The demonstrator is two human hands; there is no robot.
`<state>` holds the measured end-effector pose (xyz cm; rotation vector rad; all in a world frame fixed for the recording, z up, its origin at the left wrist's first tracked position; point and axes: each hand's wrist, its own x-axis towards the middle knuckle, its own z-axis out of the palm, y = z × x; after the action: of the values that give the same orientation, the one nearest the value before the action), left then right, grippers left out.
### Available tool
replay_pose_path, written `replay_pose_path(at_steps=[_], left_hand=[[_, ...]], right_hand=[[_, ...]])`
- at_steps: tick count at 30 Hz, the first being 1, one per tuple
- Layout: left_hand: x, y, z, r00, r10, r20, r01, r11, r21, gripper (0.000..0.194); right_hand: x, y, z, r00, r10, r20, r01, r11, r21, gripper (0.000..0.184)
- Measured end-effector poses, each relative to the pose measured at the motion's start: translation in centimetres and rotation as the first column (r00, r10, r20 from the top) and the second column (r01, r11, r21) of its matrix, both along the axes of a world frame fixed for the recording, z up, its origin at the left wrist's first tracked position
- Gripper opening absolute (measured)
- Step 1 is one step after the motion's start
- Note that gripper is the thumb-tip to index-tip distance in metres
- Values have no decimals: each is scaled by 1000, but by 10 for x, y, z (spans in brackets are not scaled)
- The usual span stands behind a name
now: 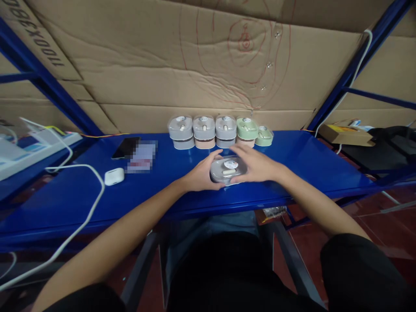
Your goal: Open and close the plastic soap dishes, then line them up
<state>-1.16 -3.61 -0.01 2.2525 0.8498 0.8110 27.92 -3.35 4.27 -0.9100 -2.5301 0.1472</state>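
A small grey container wrapped in clear plastic (228,170) rests on the blue shelf (308,164) in front of me. My left hand (201,172) grips its left side with curled fingers. My right hand (255,164) wraps around its right side and far edge. Behind it, against the cardboard wall, stands a row of similar wrapped containers stacked two high: grey ones (203,127) on the left and green ones (247,126) on the right.
A black phone (125,147) and a blurred card (142,157) lie to the left. A white earbud case (114,176) sits by a white cable (87,216). A power strip (32,149) is far left. A cardboard box (346,134) and dark items lie right.
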Motion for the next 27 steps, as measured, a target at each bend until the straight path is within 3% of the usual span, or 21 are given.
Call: replay_pose_path(at_steps=[3,7,9,12,14,17,20,27], left_hand=[[-2,-1,1,999,-46,12,46,999,-11,134],[-11,1,9,999,-34,-36,34,999,21,125],[-18,3,14,994,3,-113,4,998,62,98],[-25,5,20,982,22,-190,-5,996,89,53],[-26,5,22,982,26,-185,-10,996,85,42],[-26,4,26,988,54,-142,-39,994,106,41],[-35,7,31,986,123,-110,-103,981,167,44],[-98,23,31,878,358,-319,-318,932,171,49]], right_hand=[[-22,-15,-15,996,45,72,-43,999,-17,112],[6,-9,-16,998,-12,-66,12,1000,3,107],[35,-1,-14,986,-129,-102,131,991,12,104],[74,9,-17,940,-340,0,340,940,-14,107],[91,13,-24,908,-407,99,411,911,-26,113],[101,15,-34,889,-418,188,422,906,20,120],[100,13,-39,885,-414,215,408,910,72,114],[107,15,-38,896,-408,173,410,912,26,103]])
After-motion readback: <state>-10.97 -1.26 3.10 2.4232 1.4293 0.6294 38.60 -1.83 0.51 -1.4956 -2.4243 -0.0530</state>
